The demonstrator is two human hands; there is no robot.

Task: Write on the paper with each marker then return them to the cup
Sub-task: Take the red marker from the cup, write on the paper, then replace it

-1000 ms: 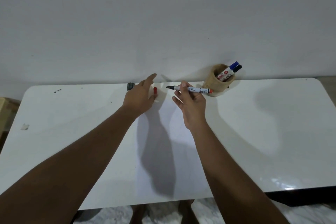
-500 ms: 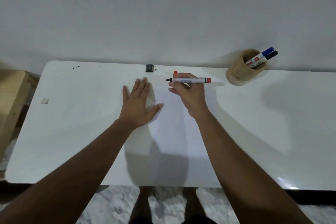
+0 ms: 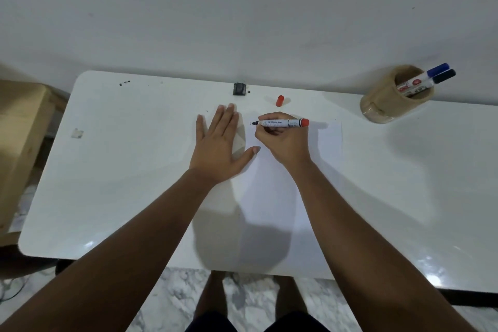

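My right hand [image 3: 283, 143] grips an uncapped red marker [image 3: 283, 123], its dark tip pointing left and resting at the top of the white paper [image 3: 272, 197] beside a small ink mark. My left hand [image 3: 219, 149] lies flat with fingers spread on the paper's left edge. The marker's red cap [image 3: 280, 100] lies on the table just beyond the paper. At the back right a tan cup [image 3: 388, 105] holds a blue marker [image 3: 428, 75] and a black marker [image 3: 433, 80], their caps sticking out to the right.
The white table [image 3: 107, 170] stands against a white wall. A small black object [image 3: 239, 88] sits at its far edge and a scrap of tape [image 3: 77, 133] on the left. A wooden piece of furniture [image 3: 18, 129] stands left of the table. My feet show below.
My left hand let go of the red cap, which now lies beyond the paper, and settled flat on the sheet. My right hand lowered the marker tip onto the paper. The view tilted downward.
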